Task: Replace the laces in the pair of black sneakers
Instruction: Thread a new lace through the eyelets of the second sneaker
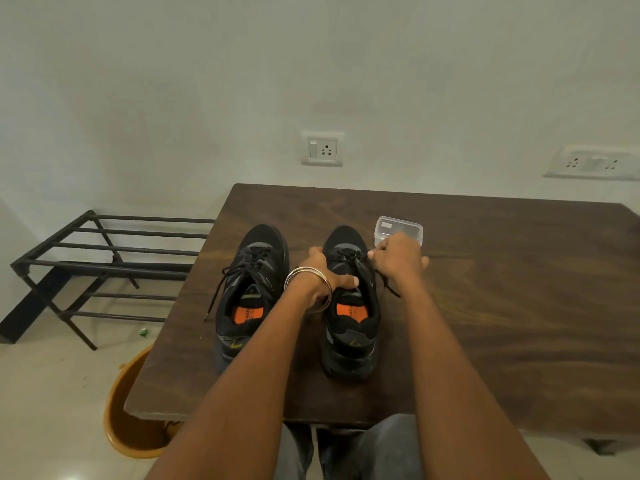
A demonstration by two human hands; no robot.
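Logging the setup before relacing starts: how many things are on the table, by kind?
Black sneakers with orange insoles: 2 (left one, right one)
Clear plastic boxes: 1
Total: 3 on the dark wooden table

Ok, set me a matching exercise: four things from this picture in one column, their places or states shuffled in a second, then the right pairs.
Things
1. black sneaker with orange insole on the left
2. black sneaker with orange insole on the right
3. clear plastic lidded box
4. orange round plastic tub

Places or states
A. on the floor, partly under the table's near left corner
B. gripped by the left hand, lace pinched by the right hand
C. untouched, lace ends hanging loose
D. on the dark wooden table, behind the right hand

Pairs: 1-C, 2-B, 3-D, 4-A
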